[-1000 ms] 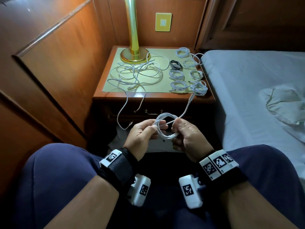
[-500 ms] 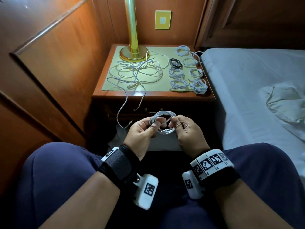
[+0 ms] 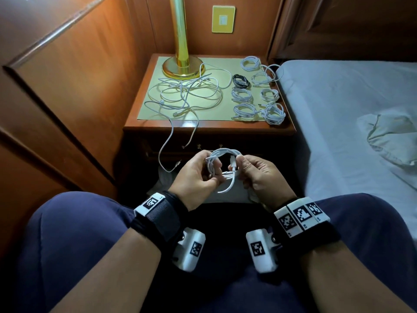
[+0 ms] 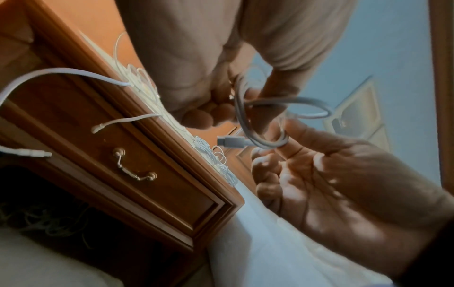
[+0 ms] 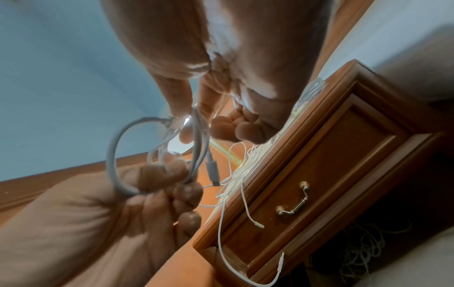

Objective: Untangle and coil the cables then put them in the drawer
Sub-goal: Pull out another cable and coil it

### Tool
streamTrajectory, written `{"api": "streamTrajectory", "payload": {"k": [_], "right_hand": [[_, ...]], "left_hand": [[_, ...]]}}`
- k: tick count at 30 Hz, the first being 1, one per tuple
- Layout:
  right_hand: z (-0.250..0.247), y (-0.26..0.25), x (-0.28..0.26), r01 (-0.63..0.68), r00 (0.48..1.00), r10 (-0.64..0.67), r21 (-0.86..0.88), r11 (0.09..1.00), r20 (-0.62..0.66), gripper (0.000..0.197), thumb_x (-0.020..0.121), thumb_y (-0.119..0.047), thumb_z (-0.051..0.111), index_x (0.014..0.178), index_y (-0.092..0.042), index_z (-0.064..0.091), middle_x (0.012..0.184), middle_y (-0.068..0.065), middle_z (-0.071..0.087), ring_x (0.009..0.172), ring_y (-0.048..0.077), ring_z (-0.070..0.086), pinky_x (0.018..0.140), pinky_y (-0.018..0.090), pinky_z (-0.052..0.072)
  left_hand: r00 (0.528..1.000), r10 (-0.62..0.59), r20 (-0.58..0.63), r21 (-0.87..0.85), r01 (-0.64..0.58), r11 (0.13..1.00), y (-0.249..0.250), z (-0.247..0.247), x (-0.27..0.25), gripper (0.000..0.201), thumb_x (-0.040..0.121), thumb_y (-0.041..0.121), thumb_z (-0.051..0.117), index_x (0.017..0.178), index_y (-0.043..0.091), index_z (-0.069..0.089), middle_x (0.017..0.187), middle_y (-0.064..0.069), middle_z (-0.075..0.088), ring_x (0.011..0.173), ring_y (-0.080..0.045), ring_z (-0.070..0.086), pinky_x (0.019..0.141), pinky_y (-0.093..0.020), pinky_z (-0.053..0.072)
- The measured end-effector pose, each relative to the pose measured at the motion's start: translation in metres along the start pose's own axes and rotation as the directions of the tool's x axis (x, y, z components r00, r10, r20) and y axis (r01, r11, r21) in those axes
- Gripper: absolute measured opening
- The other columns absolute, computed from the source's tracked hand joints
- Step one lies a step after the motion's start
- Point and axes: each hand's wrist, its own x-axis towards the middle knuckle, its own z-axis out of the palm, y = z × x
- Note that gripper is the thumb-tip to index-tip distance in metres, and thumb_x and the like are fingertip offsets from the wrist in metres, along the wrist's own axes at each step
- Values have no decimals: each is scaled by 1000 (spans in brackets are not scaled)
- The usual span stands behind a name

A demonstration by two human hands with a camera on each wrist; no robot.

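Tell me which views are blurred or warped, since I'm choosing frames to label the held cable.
Head view: sharp but dim, the white cable clear between left hand and right hand. Left wrist view: motion-smeared, nightstand lines bent. Right wrist view: likewise warped, cable loop blurred, drawer handle crisp.

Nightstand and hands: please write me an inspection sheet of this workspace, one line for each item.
Surface: nightstand with a green mat on top; its drawer is closed.
Job's things: white cable coil held over the lap; seven white coils and one black coil on the mat's right side.
Clutter: brass lamp base at the back.
Grippers: left hand grips the coil; right hand pinches its plug end.
Cables: loose white tangle on the left, two ends hanging over the drawer front.
Surroundings: bed on the right, wood panels on the left.
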Motion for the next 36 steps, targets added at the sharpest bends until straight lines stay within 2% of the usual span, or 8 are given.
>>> {"api": "streamTrajectory", "payload": {"k": [4, 8, 16, 20, 22, 26, 30, 36], "right_hand": [[-2, -2, 1, 30, 998, -28, 40, 999, -55, 23, 99, -24, 57, 86, -19, 75, 67, 0, 63, 61, 11, 54, 62, 24, 47], [-3, -4, -1, 88, 988, -80, 51, 995, -130, 14, 93, -29, 65, 90, -17, 73, 70, 1, 68, 68, 11, 62, 70, 26, 51], [-2, -6, -5, 147, 974, -130, 77, 986, -187, 9, 93, -14, 68, 99, -20, 69, 87, 6, 74, 81, 18, 74, 65, 25, 55], [3, -3, -6, 148, 984, -144, 29, 989, -107, 10, 91, -9, 69, 96, -19, 71, 82, 5, 74, 76, 18, 70, 65, 28, 54], [7, -2, -7, 131, 989, -129, 18, 991, -71, 11, 90, -6, 70, 94, -16, 70, 80, 4, 73, 74, 17, 69, 65, 26, 54], [13, -1, -7, 109, 991, -108, 6, 994, -84, 16, 86, -7, 75, 93, -15, 63, 72, 6, 72, 68, 20, 71, 62, 22, 52], [15, 0, -5, 87, 990, -84, 26, 996, -115, 26, 89, -8, 72, 101, -20, 53, 80, 14, 68, 67, 22, 72, 60, 26, 52], [12, 3, -5, 115, 984, -116, -15, 993, -138, 32, 94, -9, 65, 119, -25, 52, 74, 8, 63, 62, 15, 64, 65, 33, 53]], "left_hand": [[994, 55, -90, 215, -35, 976, -8, -3, 4, 44, 74, 10, 86, 108, 29, 66, 78, 5, 57, 60, -9, 49, 63, -23, 49], [968, 84, -238, 329, -1, 944, -8, -5, 0, 30, 71, 21, 90, 91, 20, 68, 68, 1, 63, 54, -3, 52, 57, -14, 45], [948, -122, -293, -191, 67, 979, -2, 7, -1, 25, 87, -9, 66, 89, 8, 49, 84, -8, 67, 86, -25, 75, 73, -32, 60], [950, -211, -232, -396, 105, 912, -1, 11, 0, 36, 83, 6, 76, 103, 10, 47, 97, -15, 63, 85, -24, 69, 76, -34, 59], [943, -200, -267, -332, 105, 937, -4, 11, 1, 51, 73, 24, 84, 109, 12, 50, 101, -15, 66, 91, -28, 71, 77, -35, 59], [917, -190, -351, -246, 105, 963, -6, 9, 0, 44, 81, 5, 80, 118, 7, 56, 116, -15, 67, 105, -25, 70, 87, -32, 59], [945, -122, -303, -231, 52, 971, -1, 10, 0, 24, 85, 0, 74, 108, 2, 66, 100, -16, 75, 92, -27, 74, 88, -39, 58], [980, -56, -192, -188, 19, 982, 0, 9, 1, 11, 88, 3, 70, 97, 8, 64, 84, -12, 75, 83, -17, 73, 67, -27, 55]]}}
